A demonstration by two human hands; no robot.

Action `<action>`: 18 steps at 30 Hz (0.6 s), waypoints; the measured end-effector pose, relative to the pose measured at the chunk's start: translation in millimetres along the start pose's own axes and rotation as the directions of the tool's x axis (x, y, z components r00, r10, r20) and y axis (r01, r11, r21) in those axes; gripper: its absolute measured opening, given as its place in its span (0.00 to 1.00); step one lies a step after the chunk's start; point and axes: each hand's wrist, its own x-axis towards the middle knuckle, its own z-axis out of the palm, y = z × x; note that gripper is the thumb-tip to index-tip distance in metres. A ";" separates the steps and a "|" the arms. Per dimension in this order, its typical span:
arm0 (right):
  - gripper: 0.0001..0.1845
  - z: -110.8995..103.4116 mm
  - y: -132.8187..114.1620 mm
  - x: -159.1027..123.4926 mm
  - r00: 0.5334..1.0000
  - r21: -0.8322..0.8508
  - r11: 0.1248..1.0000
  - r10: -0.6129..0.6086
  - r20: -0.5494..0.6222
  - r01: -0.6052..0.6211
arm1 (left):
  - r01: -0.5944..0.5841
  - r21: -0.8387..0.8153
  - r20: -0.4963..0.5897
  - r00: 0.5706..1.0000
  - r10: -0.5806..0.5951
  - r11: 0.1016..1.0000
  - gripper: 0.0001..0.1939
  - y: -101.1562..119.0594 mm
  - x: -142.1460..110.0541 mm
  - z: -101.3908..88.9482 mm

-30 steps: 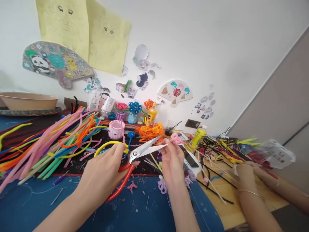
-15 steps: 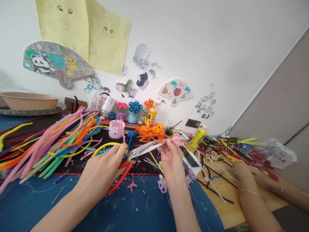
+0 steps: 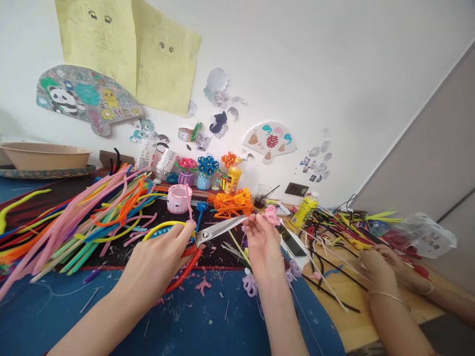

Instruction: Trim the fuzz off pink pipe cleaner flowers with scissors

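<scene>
My left hand [image 3: 159, 257] is closed round the red handles of a pair of scissors [image 3: 218, 229]. The scissor blades lie together, pointing right, with their tips at the fingers of my right hand [image 3: 264, 244]. That hand pinches a looped pink pipe-cleaner flower [image 3: 272, 215], which shows above its fingertips. A pink pipe-cleaner piece [image 3: 189, 202] rises upright by my left fingers, in front of a pink pot [image 3: 178, 199]. Lilac pipe-cleaner loops [image 3: 250, 285] lie below my right hand. Pink scraps [image 3: 203, 286] are scattered on the blue mat.
Many coloured pipe cleaners [image 3: 85, 212] are heaped on the left. Orange pipe-cleaner flowers [image 3: 232, 202], finished flower pots [image 3: 205, 173] and a drink bottle [image 3: 233, 177] stand behind. A phone [image 3: 293, 241] lies right. Another person's hands [image 3: 376, 264] work at the wooden table.
The scissor blades have closed together from slightly apart. My right hand stays in nearly the same place. The other person's hands have shifted slightly.
</scene>
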 end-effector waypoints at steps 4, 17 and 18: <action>0.09 -0.1 0.4 0.7 1.000 0.005 1.000 0.013 -0.021 -0.013 | 0.009 -0.022 0.001 1.000 -0.009 1.000 0.15 -0.6 -0.9 1.1; 0.10 1.8 -1.5 1.2 0.965 -0.104 0.960 -0.263 -0.007 0.261 | 0.161 -0.496 0.291 0.957 -0.011 0.854 0.14 4.4 11.0 -7.8; 0.10 0.9 -1.3 1.8 0.959 -0.115 0.953 -0.283 -0.017 0.280 | 0.171 -0.520 0.313 0.950 0.001 0.837 0.14 4.4 11.9 -8.3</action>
